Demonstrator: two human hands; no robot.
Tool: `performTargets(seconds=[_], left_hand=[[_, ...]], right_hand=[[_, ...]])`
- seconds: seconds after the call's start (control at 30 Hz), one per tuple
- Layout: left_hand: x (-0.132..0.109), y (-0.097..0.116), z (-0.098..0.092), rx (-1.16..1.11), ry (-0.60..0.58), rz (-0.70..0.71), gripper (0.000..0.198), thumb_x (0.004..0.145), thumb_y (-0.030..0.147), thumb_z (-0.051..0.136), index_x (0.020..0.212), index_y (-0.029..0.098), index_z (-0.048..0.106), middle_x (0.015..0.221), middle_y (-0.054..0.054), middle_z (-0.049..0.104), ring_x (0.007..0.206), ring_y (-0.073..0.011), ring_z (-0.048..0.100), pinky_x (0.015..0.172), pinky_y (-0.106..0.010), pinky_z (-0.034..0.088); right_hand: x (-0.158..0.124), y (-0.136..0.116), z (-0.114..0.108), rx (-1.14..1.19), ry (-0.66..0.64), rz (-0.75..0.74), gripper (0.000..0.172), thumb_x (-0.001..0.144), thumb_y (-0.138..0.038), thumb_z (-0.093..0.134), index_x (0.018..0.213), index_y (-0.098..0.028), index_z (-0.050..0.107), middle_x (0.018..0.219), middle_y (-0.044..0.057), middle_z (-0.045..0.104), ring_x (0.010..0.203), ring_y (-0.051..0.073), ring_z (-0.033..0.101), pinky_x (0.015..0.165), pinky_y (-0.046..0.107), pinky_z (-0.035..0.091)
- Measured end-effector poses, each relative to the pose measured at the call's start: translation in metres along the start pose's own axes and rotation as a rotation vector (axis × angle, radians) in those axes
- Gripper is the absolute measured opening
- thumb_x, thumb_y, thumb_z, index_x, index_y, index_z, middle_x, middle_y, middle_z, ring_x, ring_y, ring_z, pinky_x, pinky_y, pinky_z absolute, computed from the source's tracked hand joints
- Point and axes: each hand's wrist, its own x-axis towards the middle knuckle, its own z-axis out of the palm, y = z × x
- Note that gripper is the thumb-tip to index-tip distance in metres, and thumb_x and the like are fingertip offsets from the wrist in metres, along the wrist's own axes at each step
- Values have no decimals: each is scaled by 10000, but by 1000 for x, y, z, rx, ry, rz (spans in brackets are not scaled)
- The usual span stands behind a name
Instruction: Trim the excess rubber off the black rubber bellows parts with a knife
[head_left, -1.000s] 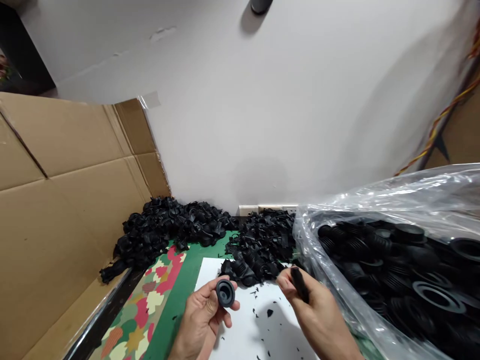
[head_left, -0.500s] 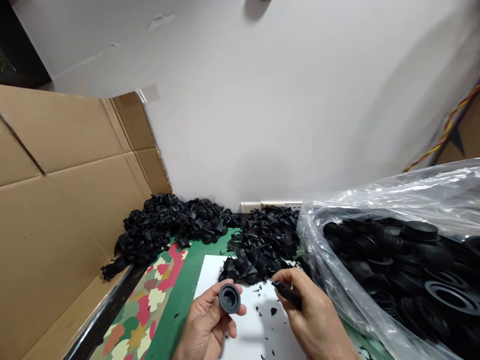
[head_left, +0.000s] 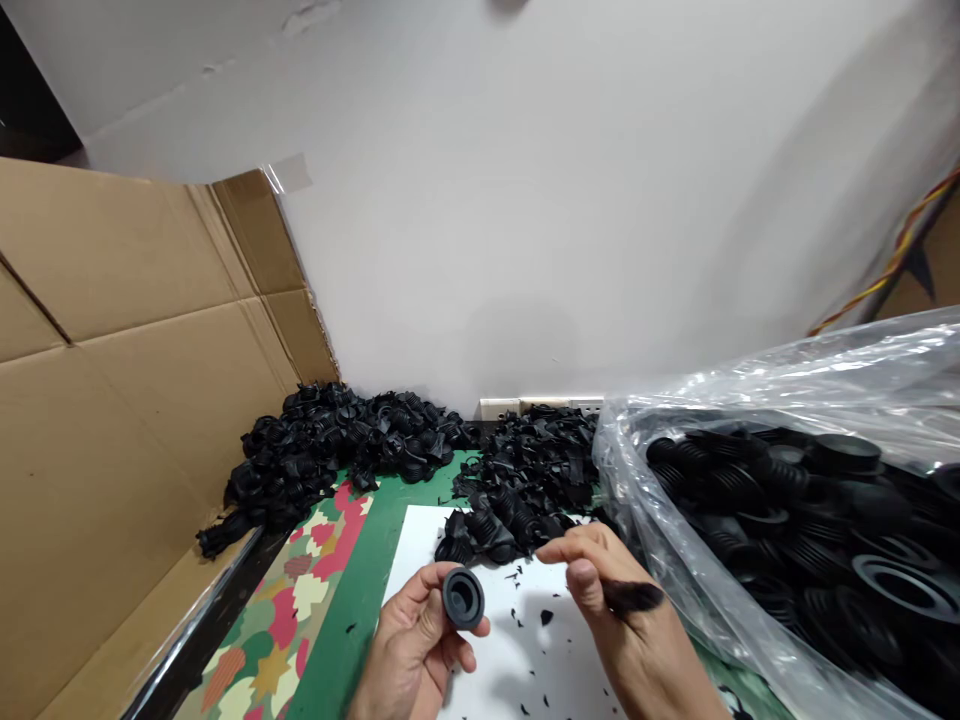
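Observation:
My left hand (head_left: 411, 650) is closed around a small round black rubber part (head_left: 463, 597), its open cup facing up toward me. My right hand (head_left: 626, 628) is closed around a slim black tool (head_left: 631, 597) that lies across the fingers, its tip blurred and pointing right. Both hands hover over a white sheet (head_left: 510, 640) dotted with black rubber scraps. The two hands are a short gap apart.
Heaps of black ribbed rubber parts (head_left: 337, 445) and trimmed scraps (head_left: 525, 490) lie against the white wall. A clear plastic bag (head_left: 787, 400) full of larger black rubber parts fills the right. A cardboard wall (head_left: 127, 380) stands on the left, beside a camouflage-pattern mat (head_left: 292, 620).
The tool in my right hand has swung from pointing toward the left hand to pointing right. My left hand has turned the rubber part slightly and moved a little right.

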Motion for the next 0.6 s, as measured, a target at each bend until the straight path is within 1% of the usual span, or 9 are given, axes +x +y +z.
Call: performTargets(seconds=[0.07, 0.17, 0.23, 0.33, 0.4, 0.47, 0.53, 0.6], left_hand=[[2, -2, -3, -2, -3, -9, 350, 571, 340, 851, 835, 140, 735, 617, -60, 688, 519, -147, 636, 401, -174, 452], [4, -5, -5, -13, 23, -12, 347, 559, 316, 860, 831, 141, 735, 611, -42, 675, 511, -143, 632, 387, -169, 442], [4, -5, -5, -14, 42, -12, 343, 556, 295, 863, 829, 132, 734, 601, -44, 675, 505, -135, 626, 394, -163, 438], [4, -5, -3, 1, 57, -25, 366, 530, 295, 874, 815, 111, 738, 567, -52, 673, 477, -129, 612, 395, -162, 431], [3, -4, 0, 19, 70, -28, 366, 524, 298, 877, 804, 104, 742, 563, -54, 675, 465, -121, 601, 400, -164, 432], [1, -2, 2, 36, 82, -19, 349, 531, 298, 874, 791, 103, 749, 571, -53, 681, 459, -109, 590, 411, -164, 435], [0, -1, 4, 59, 84, -2, 329, 557, 299, 862, 796, 101, 754, 592, -56, 689, 469, -105, 588, 432, -168, 442], [-1, -1, 5, 89, 75, 5, 317, 578, 299, 850, 806, 100, 758, 614, -63, 697, 485, -110, 592, 453, -177, 449]], right_hand=[[-1, -5, -4, 4, -6, 44, 557, 842, -669, 317, 690, -246, 646, 705, 43, 595, 659, 221, 535, 608, 327, 401], [0, -9, -7, 112, -89, 190, 572, 796, -709, 368, 606, -225, 607, 553, 13, 516, 544, 183, 468, 500, 287, 333], [0, -10, -5, 250, -159, 303, 523, 732, -711, 491, 638, -211, 614, 490, -19, 451, 473, 151, 416, 446, 260, 286], [-3, -11, 3, 448, -239, 393, 478, 646, -657, 643, 764, -194, 633, 488, -50, 452, 427, 118, 400, 426, 235, 284], [-7, -11, 10, 504, -252, 360, 447, 655, -603, 676, 817, -187, 657, 555, -34, 515, 435, 107, 428, 433, 233, 324], [-10, -10, 16, 524, -241, 268, 394, 678, -561, 682, 819, -194, 694, 694, 6, 581, 471, 105, 471, 450, 240, 378], [-13, -9, 21, 537, -215, 187, 347, 688, -532, 690, 801, -205, 718, 825, 34, 604, 504, 107, 511, 465, 248, 424], [-15, -7, 26, 535, -194, 154, 327, 699, -518, 692, 783, -204, 723, 844, 47, 618, 506, 116, 538, 465, 257, 453]])
